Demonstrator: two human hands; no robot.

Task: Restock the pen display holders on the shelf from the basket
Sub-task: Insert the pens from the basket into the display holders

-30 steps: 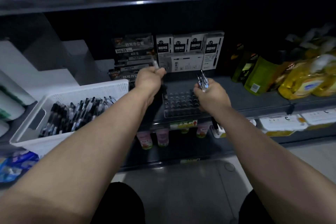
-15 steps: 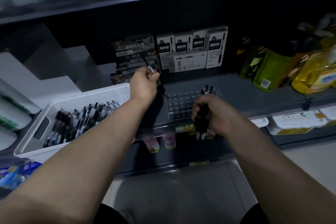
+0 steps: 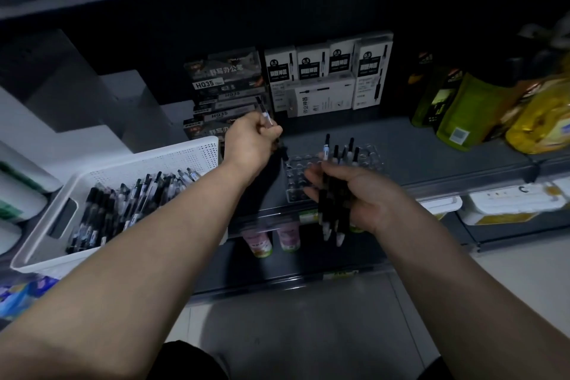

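A clear pen display holder (image 3: pixel 368 162) with rows of round holes stands on the dark shelf (image 3: pixel 431 151). My left hand (image 3: pixel 249 140) pinches a single pen (image 3: pixel 265 114) above the holder's left end, its lower tip near the holes. My right hand (image 3: pixel 361 194) grips a bundle of several black pens (image 3: pixel 334 194) in front of the holder, their tips pointing down past the shelf edge. To the left a white perforated basket (image 3: pixel 154 163) holds several more pens (image 3: pixel 129 203).
Pen boxes (image 3: pixel 327 83) and darker HQ35 boxes (image 3: pixel 225 83) line the shelf back. Green and yellow pouches (image 3: pixel 462 111) stand to the right. Small bottles (image 3: pixel 271 241) and white trays (image 3: pixel 509 203) sit on the lower shelf. Rolls lie far left.
My right hand turned the pen bundle from tips-up to tips-down and drew it back to the holder's front. My left hand stayed at the holder's left end with its pen.
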